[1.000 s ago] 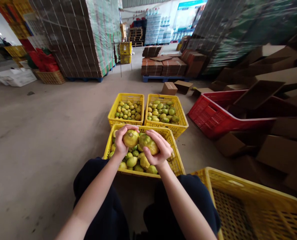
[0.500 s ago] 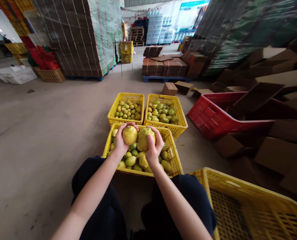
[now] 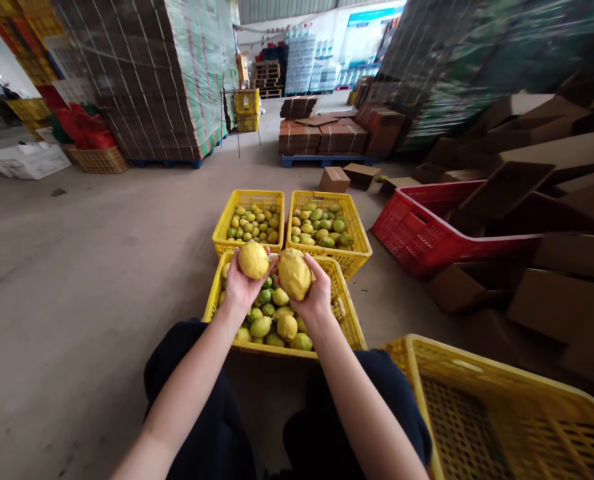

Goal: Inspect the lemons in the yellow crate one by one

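My left hand (image 3: 243,288) is closed around a round yellow lemon (image 3: 253,260), its palm turned upward beneath the fruit. A larger, bumpy yellow lemon (image 3: 295,274) rests in my right hand (image 3: 317,293), with the thumb along its right side. Both fruits are held side by side, above the near yellow crate (image 3: 351,320). Inside that crate lie green and yellow lemons (image 3: 261,327), partly covered by my hands and forearms.
Two more yellow crates, a left one (image 3: 219,230) and a right one (image 3: 364,243), hold fruit just beyond. A yellow crate (image 3: 477,360) stands at lower right. Farther right are a red crate (image 3: 407,233) and cardboard boxes (image 3: 567,300). Flattened cartons sit on a blue pallet (image 3: 327,161).
Both lemons have been turned in my hands and show more yellow sides. My left hand has opened more under its fruit, and my right thumb has shifted off the front of the larger lemon.
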`<action>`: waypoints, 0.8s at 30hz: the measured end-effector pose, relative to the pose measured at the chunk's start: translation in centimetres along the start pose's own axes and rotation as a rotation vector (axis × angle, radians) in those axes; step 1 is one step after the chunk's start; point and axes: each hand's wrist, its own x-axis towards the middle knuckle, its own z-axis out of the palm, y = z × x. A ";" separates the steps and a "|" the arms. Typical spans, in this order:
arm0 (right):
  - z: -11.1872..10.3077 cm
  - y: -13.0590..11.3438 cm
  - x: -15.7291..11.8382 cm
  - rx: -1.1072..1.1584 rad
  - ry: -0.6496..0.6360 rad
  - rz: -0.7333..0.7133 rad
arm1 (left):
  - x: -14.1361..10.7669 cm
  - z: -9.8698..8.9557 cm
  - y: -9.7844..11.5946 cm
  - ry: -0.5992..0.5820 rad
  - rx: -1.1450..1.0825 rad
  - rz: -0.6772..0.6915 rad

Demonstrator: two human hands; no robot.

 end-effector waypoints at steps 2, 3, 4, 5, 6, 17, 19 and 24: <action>0.1 -0.6 -0.2 0.004 -0.083 0.025 | 0.0 0.1 0.0 -0.061 0.043 -0.009; 0.1 -0.8 -0.3 0.006 -0.139 0.041 | -0.1 0.2 0.1 -0.091 0.077 -0.008; 0.0 -0.9 -0.4 0.010 -0.194 0.055 | -0.2 0.3 0.1 -0.108 0.110 -0.003; 0.0 -1.0 -0.5 0.017 -0.236 0.067 | -0.3 0.3 0.1 -0.113 0.137 0.003; 0.0 -1.0 -0.6 0.027 -0.262 0.070 | -0.5 0.4 0.1 -0.107 0.153 0.010; -0.3 0.6 0.4 0.236 -0.220 -0.057 | -0.1 0.0 -0.6 0.043 0.041 0.017; -0.2 0.7 0.5 0.260 -0.212 -0.045 | -0.2 0.3 -0.8 0.026 0.039 0.026; 0.0 1.0 0.6 0.312 -0.209 -0.036 | -0.2 0.6 -1.2 -0.006 0.010 0.016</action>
